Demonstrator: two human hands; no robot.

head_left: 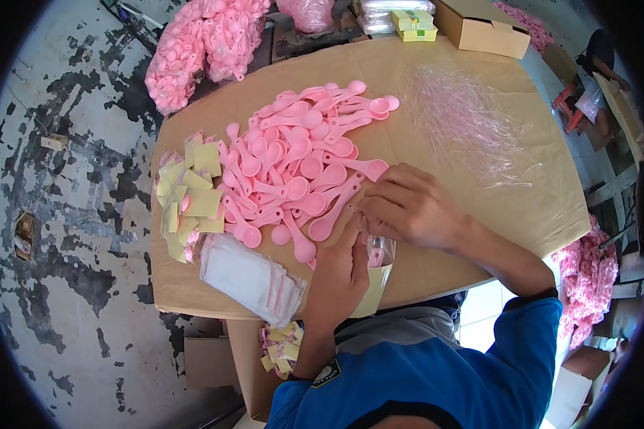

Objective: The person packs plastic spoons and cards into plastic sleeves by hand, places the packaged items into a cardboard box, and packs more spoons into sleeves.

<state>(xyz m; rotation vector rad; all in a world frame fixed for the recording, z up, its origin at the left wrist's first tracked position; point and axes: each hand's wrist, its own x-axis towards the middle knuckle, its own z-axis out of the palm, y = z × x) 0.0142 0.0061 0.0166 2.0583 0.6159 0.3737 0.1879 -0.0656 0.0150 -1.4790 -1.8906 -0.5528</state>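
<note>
Both hands meet near the table's front edge, at the top of a clear plastic bag (381, 252) with a yellow card (373, 289) in its lower part. My left hand (342, 268) has its fingers pressed together on the bag's upper end. My right hand (408, 207) pinches at the same spot from the right, fingers curled. Just beyond them spreads a large pile of pink spoons (293, 161). A stack of clear flat bags (247, 275) lies left of my left hand. Packed bags with yellow cards (193, 193) are heaped at the pile's left side.
Thin clear strips (465, 121) lie on the brown table (508, 222) at the right. Behind are bagged pink spoons (207, 46), small yellow boxes (415, 25) and a cardboard box (483, 28). An open carton (254, 365) stands below the left edge. Another person (601, 64) is at far right.
</note>
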